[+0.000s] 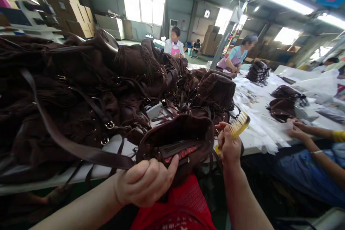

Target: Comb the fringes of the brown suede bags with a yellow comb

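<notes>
My left hand (145,181) is closed around the rim and strap of a dark brown suede bag (180,134), holding it open at the table's near edge. A long brown strap (61,140) runs from that grip off to the left. My right hand (229,143) is closed on a yellow comb (239,125), its teeth pointing up, just right of the bag. Red lining shows inside the bag's mouth.
A big heap of brown fringed bags (81,90) covers the left of the white table (253,140). A co-worker's hands (295,129) rest on the table at right, near more bags (283,106). Other people sit at the far end. Cardboard boxes (67,7) are stacked behind.
</notes>
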Tool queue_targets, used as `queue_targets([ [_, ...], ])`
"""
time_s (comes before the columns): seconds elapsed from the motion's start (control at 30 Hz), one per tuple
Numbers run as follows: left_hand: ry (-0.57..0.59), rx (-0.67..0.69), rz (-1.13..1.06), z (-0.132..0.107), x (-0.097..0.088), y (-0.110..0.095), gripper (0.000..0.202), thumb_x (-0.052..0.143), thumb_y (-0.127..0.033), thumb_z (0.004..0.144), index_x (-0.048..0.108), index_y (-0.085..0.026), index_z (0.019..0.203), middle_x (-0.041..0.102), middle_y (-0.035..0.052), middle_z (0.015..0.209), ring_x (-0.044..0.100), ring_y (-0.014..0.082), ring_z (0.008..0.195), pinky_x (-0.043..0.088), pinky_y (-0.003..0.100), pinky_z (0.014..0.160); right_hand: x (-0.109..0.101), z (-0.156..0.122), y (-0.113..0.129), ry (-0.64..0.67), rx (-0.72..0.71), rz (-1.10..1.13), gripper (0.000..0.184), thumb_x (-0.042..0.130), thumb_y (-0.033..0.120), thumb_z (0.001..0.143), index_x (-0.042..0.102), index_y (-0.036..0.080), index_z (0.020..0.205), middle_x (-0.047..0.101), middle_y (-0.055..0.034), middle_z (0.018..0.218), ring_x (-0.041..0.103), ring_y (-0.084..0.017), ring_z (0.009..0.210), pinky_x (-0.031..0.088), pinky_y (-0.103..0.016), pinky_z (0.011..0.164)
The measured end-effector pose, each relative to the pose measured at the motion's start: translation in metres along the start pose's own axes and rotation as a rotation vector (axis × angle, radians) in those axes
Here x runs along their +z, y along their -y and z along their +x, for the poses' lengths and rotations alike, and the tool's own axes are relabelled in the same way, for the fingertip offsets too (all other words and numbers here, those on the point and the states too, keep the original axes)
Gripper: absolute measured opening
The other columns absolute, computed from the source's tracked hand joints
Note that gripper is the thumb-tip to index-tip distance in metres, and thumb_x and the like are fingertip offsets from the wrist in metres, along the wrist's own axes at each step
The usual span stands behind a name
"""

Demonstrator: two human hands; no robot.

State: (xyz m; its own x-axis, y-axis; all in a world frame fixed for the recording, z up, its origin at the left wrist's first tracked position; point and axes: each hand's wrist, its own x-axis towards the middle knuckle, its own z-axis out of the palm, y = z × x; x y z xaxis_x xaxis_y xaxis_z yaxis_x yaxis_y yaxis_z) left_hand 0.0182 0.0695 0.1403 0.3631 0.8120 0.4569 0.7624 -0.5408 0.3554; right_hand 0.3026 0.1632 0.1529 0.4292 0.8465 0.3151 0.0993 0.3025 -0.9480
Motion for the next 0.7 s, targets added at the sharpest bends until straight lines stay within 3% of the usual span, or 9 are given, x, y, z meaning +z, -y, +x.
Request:
queue_targets([
  [0.07, 0.053, -0.002, -0.079, -0.013, 0.023, 0.010, 0.044, 0.034, -0.017, 0.096, 0.048, -0.036, 0.133, 0.069, 0.0027, 0.102, 0.059, 0.0200, 0.112, 0.041, 0.036, 0.101, -0.002, 0.000, -0.004, 0.034, 0.053, 0.037, 0.042, 0.047, 0.054, 0.087, 0.057, 0.016, 0.104, 0.065, -0.0048, 0.088, 0.032, -0.003, 0.040, 0.025, -0.019, 0.037],
  [0.17, 0.324, 0.163, -0.178, -0.023, 0.051, 0.037, 0.043, 0.032, -0.015, 0.095, 0.055, -0.029, 0.129, 0.070, 0.0067, 0.108, 0.060, 0.0203, 0.111, 0.041, 0.036, 0.103, -0.005, -0.014, -0.029, 0.209, 0.220, 0.009, 0.050, 0.047, 0.061, 0.084, 0.058, 0.016, 0.102, 0.067, -0.0060, 0.086, 0.032, -0.004, 0.038, 0.023, -0.021, 0.035],
  [0.27, 0.501, 0.257, -0.053, -0.030, 0.066, 0.059, 0.042, 0.036, -0.009, 0.091, 0.062, -0.025, 0.121, 0.069, 0.0100, 0.111, 0.060, 0.0230, 0.110, 0.045, 0.040, 0.100, -0.007, -0.041, -0.062, 0.387, 0.394, -0.027, 0.054, 0.047, 0.064, 0.082, 0.059, 0.014, 0.100, 0.069, -0.0066, 0.080, 0.031, -0.004, 0.035, 0.020, -0.022, 0.034],
  [0.37, 0.500, 0.077, 0.108, -0.035, 0.073, 0.064, 0.044, 0.040, -0.002, 0.084, 0.063, -0.020, 0.117, 0.067, 0.0119, 0.115, 0.058, 0.0264, 0.113, 0.042, 0.045, 0.103, -0.008, -0.070, -0.085, 0.465, 0.497, -0.040, 0.056, 0.046, 0.065, 0.082, 0.059, 0.013, 0.098, 0.069, -0.0076, 0.078, 0.032, -0.003, 0.033, 0.019, -0.021, 0.034],
  [0.47, 0.487, -0.097, 0.103, -0.035, 0.071, 0.059, 0.046, 0.049, -0.003, 0.076, 0.062, -0.015, 0.118, 0.061, 0.0143, 0.125, 0.051, 0.0300, 0.121, 0.035, 0.046, 0.109, -0.010, -0.084, -0.090, 0.472, 0.527, -0.051, 0.056, 0.046, 0.066, 0.081, 0.060, 0.013, 0.096, 0.069, -0.0073, 0.077, 0.034, -0.004, 0.033, 0.022, -0.021, 0.034],
  [0.57, 0.534, -0.203, -0.130, -0.031, 0.061, 0.052, 0.057, 0.057, -0.012, 0.071, 0.054, -0.015, 0.127, 0.056, 0.0133, 0.131, 0.044, 0.0318, 0.128, 0.030, 0.047, 0.112, -0.015, -0.082, -0.086, 0.419, 0.505, -0.063, 0.053, 0.050, 0.064, 0.080, 0.061, 0.014, 0.094, 0.070, -0.0067, 0.078, 0.034, -0.004, 0.034, 0.024, -0.021, 0.033],
  [0.7, 0.569, -0.474, -0.686, -0.025, 0.050, 0.037, 0.060, 0.061, -0.037, 0.076, 0.050, -0.015, 0.130, 0.061, 0.0122, 0.125, 0.046, 0.0323, 0.126, 0.033, 0.050, 0.110, -0.030, -0.070, -0.083, 0.310, 0.414, -0.124, 0.047, 0.053, 0.059, 0.081, 0.064, 0.015, 0.094, 0.067, -0.0024, 0.069, 0.034, -0.005, 0.034, 0.025, -0.021, 0.034],
])
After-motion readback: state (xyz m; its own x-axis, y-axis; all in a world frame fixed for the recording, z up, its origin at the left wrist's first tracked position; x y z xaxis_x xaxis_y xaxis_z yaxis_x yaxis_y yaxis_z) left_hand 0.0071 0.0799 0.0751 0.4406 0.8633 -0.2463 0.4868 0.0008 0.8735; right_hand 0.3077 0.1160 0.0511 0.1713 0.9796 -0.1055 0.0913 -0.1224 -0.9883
